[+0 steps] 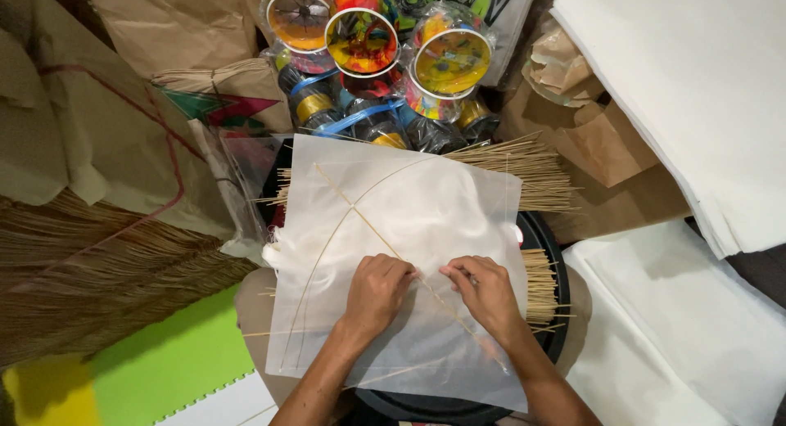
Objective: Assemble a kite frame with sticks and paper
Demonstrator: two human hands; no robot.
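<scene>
Floor: green foam mat (176, 369) lower left, yellow patch (49, 397) beside it.
Right: stacked white paper sheets (696, 74).
Top left: brown paper (176, 21).

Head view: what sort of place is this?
Probably a small kite-making workshop: both hands press a thin stick onto white paper, with bundled sticks and colourful string spools nearby.

A paper sheet (409, 254) with thin sticks (385, 242) on it lies over a round tray (547, 229), and both hands rest on its near half. A stick bundle (524, 176) lies under the sheet's far-right edge, with thread spools (368, 58) beyond. A paper stack (696, 90) sits far right.
</scene>
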